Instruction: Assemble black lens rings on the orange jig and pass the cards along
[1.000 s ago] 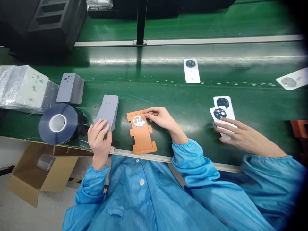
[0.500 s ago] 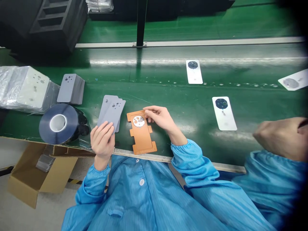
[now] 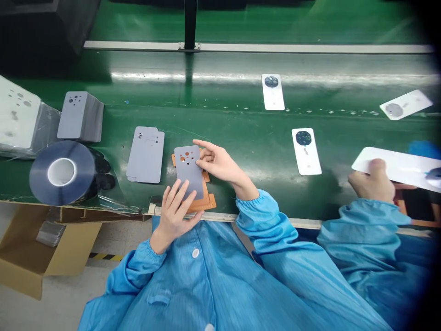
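A grey phone-shaped sheet (image 3: 191, 177) with camera holes lies at a slight angle over an orange fixture (image 3: 209, 201). Orange shows through its holes and along its right and lower edges. My left hand (image 3: 175, 214) rests spread fingers on the sheet's lower part, its thumb stretched over the fixture's bottom end. At the upper right edge, my right hand (image 3: 220, 163) has its thumb against the sheet and its index finger extended past the top; its other fingers are partly hidden. Left of the fixture, more grey sheets (image 3: 144, 158) lie overlapped.
To the left stand a stack of grey sheets (image 3: 81, 117), wrapped white sheets (image 3: 17, 115) and a film roll (image 3: 37, 172). White panels (image 3: 306, 154) lie on the green belt (image 3: 223, 115). At right, a co-worker's hand (image 3: 375, 184) holds another white panel (image 3: 396, 161). A cardboard box (image 3: 69, 250) sits below.
My left hand has brought a grey sheet rightward from the small pile onto the orange fixture. My right hand stays by the fixture's top. A white panel has appeared in the co-worker's hand.
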{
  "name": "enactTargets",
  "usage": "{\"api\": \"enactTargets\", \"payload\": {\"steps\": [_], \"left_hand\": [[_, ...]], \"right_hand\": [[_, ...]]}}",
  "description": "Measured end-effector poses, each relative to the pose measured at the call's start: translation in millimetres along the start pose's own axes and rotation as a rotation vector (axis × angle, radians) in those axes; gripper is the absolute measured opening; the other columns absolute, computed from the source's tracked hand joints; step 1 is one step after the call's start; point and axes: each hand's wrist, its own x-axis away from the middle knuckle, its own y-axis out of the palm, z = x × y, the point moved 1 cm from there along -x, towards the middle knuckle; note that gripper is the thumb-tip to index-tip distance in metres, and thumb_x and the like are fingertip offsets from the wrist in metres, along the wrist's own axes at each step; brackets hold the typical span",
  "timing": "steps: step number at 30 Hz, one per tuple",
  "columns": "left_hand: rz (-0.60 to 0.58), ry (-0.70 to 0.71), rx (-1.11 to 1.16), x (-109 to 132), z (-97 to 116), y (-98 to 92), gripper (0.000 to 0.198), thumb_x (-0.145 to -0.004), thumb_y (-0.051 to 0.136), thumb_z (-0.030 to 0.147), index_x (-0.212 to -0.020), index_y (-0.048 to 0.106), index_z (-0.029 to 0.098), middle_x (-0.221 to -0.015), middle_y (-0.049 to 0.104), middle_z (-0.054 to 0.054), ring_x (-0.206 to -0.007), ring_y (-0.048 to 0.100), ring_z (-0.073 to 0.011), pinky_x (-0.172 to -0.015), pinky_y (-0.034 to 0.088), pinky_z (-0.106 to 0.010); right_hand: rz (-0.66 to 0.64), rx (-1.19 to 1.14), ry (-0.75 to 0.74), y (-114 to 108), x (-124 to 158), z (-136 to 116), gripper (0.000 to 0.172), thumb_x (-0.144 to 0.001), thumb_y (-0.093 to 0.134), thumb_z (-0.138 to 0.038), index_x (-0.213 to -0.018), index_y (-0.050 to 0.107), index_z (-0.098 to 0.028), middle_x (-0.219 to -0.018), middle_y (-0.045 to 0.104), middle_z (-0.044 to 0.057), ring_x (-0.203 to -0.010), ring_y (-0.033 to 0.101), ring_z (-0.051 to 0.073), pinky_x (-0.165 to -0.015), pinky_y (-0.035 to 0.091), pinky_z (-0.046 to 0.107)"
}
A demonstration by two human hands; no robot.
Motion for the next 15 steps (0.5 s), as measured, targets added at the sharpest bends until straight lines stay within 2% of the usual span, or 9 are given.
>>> {"api": "enactTargets", "payload": {"steps": [3,7,15], "left_hand": [[-0.09,-0.039,0.008,11.6,-2.7,3.7,0.077,-0.089,0.078,0.044,-0.157,0.049,0.021,-0.159,0.054,-0.022,-0.155,0.042,-0.0393,-0.125,0.034,-0.059],[-0.172,-0.048,-0.023,19.4,-6.4,7.8,0.066,-0.093,0.075,0.041,-0.153,0.053,0.023,-0.163,0.048,-0.022,-0.158,0.037,-0.0399,-0.124,0.035,-0.06],[-0.196,-0.031,0.016,25.2,-13.4,12.7,0.058,-0.093,0.076,0.038,-0.146,0.06,0.023,-0.163,0.048,-0.023,-0.157,0.038,-0.0399,-0.122,0.037,-0.062]], "right_hand": [[-0.096,0.087,0.01,-0.7,6.3,-4.3,0.063,-0.087,0.066,-0.022,-0.149,0.056,-0.021,-0.102,0.07,0.004,-0.066,0.062,0.013,-0.058,0.056,0.027],[-0.118,0.194,0.023,-1.8,11.2,-10.0,0.056,-0.089,0.062,-0.019,-0.145,0.059,-0.023,-0.098,0.07,0.004,-0.065,0.062,0.014,-0.057,0.057,0.029],[-0.021,0.524,-0.087,-4.1,12.4,-3.7,0.053,-0.085,0.063,-0.014,-0.138,0.064,-0.019,-0.095,0.065,0.005,-0.082,0.062,0.02,-0.079,0.057,0.036]]}}
